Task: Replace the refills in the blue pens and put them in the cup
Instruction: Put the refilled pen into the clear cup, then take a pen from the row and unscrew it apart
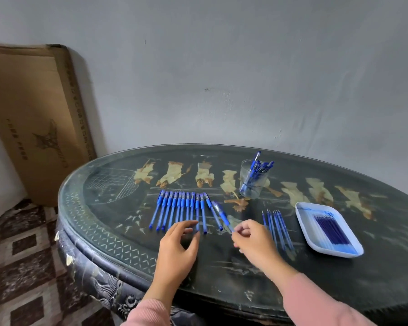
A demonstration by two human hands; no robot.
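Several blue pens lie side by side in a row on the dark table. My right hand pinches the near end of the rightmost blue pen, lifted at a slant. My left hand hovers open over the near ends of the row, fingers spread. A clear glass cup behind the row holds several blue pens. Loose refills lie to the right of my right hand. A white tray at the right holds several dark blue refills.
The table is oval with a painted top and a carved rim. A grey wall stands right behind it. A flat cardboard box leans on the wall at the left, above a patterned floor.
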